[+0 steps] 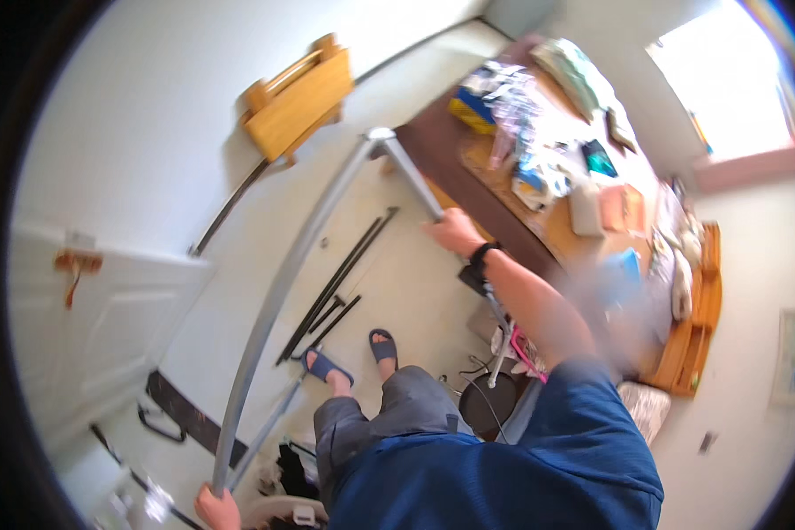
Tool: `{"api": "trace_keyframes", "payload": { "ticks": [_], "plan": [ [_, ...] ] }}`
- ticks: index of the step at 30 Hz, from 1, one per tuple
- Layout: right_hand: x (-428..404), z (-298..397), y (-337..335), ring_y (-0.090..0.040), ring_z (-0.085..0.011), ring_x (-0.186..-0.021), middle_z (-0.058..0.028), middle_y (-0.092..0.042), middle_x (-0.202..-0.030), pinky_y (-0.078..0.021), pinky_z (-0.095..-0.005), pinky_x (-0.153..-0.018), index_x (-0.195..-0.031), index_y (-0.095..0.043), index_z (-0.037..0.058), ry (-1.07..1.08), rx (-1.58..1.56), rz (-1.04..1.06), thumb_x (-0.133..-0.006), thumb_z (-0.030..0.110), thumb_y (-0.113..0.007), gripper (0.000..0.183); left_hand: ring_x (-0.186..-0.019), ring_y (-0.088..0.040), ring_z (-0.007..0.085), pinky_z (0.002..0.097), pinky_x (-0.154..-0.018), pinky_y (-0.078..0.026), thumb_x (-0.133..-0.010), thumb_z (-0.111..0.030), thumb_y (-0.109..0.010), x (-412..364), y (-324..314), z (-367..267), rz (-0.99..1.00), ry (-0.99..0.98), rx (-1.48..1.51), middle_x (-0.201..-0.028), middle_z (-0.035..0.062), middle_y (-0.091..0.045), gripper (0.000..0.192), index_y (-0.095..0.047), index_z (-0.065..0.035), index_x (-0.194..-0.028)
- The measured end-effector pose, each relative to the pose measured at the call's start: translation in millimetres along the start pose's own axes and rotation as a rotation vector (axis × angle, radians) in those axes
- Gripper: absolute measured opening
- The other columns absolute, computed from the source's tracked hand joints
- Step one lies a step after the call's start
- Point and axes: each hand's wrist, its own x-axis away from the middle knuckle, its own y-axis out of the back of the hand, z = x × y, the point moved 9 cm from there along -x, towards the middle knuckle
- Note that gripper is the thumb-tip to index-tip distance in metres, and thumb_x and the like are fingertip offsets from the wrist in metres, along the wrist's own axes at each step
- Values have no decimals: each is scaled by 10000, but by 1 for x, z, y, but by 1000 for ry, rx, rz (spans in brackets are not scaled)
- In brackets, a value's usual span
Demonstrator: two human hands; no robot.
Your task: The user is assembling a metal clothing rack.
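A grey metal tube frame (pixel 290 285) is raised in front of me, its two tubes meeting at a corner joint (pixel 377 136). At the lower left, my left hand (pixel 217 509) is wrapped around the lower end of the long, slightly curved tube. My right hand (pixel 456 232), with a black band on the wrist, holds the shorter tube (pixel 411 175) on the other side of the joint. Another thin grey tube (pixel 268 421) slants down near my left hand; whether it belongs to the frame I cannot tell.
Black rods (pixel 338 285) lie on the pale floor by my slippers. A folded wooden stool (pixel 301 99) leans at the wall. A bed (pixel 503 192) piled with cloth and boxes stands right. A dark board (pixel 189 414), a black pan (pixel 487 405) and a white door (pixel 112 311) are nearby.
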Motion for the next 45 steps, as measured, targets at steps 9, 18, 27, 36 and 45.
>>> {"api": "trace_keyframes", "payload": {
  "ticks": [9, 18, 27, 36, 45],
  "plan": [
    [9, 11, 9, -720, -422, -973, -270, -735, -1024, -584, -479, -878, -1011, -755, -7, 18, -162, -141, -852, 235, -640, 312, -752, -672, 494, 557, -688, -521, -887, -252, -663, -21, 0, 12, 18, -98, -21, -800, 270, -710, 286, -738, 23, -863],
    [13, 53, 16, -726, -406, -977, -248, -742, -1021, -584, -470, -861, -1006, -755, -11, 70, -215, -175, -825, 115, -593, 273, -822, -660, 524, 561, -722, -497, -892, -207, -688, -51, -12, 41, 86, -114, -33, -873, 318, -706, 284, -708, 72, -938],
    [15, 63, 17, -723, -410, -951, -259, -737, -986, -583, -465, -845, -972, -748, -35, 85, -157, -199, -817, 102, -579, 267, -835, -658, 527, 556, -735, -503, -880, -232, -725, -50, -3, 30, 62, -177, 119, -868, 316, -705, 309, -710, 73, -928],
    [19, 68, 26, -724, -412, -950, -261, -735, -978, -585, -465, -837, -948, -747, -34, 93, -114, -175, -815, 90, -580, 247, -773, -651, 529, 567, -693, -490, -864, -241, -729, -47, -1, 27, 80, -86, 43, -823, 314, -696, 299, -715, 57, -880],
    [14, 85, 34, -727, -418, -935, -267, -734, -993, -593, -481, -827, -952, -756, -21, 184, -25, -188, -813, 92, -589, 244, -817, -665, 526, 572, -719, -496, -877, -174, -636, -54, 1, 25, 77, -61, 22, -823, 340, -686, 276, -713, 90, -893]
  ]
}}
